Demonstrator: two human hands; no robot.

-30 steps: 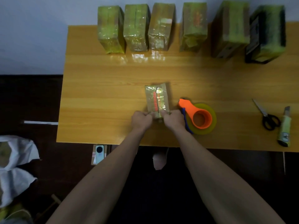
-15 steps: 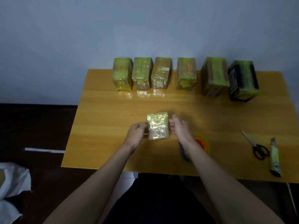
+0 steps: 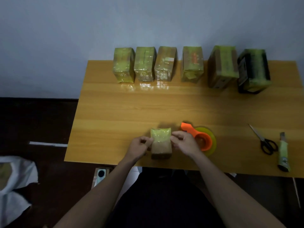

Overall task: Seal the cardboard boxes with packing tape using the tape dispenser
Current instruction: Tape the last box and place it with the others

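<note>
Wood surface (image 3: pixel 115 112): six taped boxes (image 3: pixel 192 65) along far edge; small box (image 3: pixel 161 142) and tape dispenser (image 3: pixel 204 139) near front; scissors (image 3: pixel 263 139), utility knife (image 3: pixel 283 152) right.

Glossy varnished wood table (image 3: pixel 115 112), cardboard box (image 3: pixel 161 142) under shiny clear tape, crinkled glossy wrap on the back-row boxes (image 3: pixel 144 65), smooth orange plastic tape dispenser (image 3: pixel 199 139), metal-bladed scissors (image 3: pixel 261 139), matt wall (image 3: pixel 98 30)

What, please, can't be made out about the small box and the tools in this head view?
- Small box: its side faces are covered by the left hand and right hand; any untaped seam is hidden.
- Tape dispenser: near end behind the right hand.
- Utility knife: label too small and dim.
- Scissors: blade tips blurred.
</note>
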